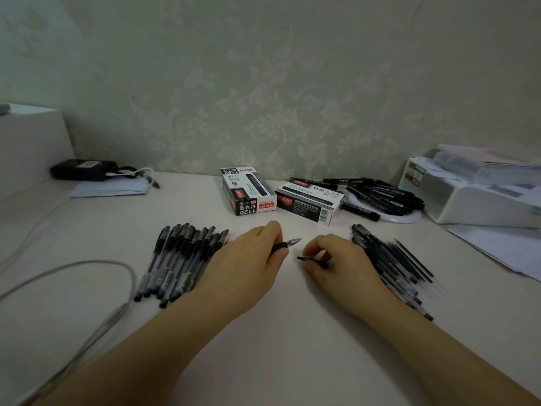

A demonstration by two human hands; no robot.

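At the middle of the desk (263,332), the left hand (257,253) is gripping an uncapped gel pen (288,244), tip pointing right, and the right hand (336,259) is pinching a black cap (311,259) just beside it, so a misaligned push is probably risking the tip smearing ink on that hand.

wall (263,83): floral wallpaper (pale green) | table (292,317): white | light: dim

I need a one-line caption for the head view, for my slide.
Left hand grips an uncapped pen, right hand pinches a black cap, beside a pile of capped pens.
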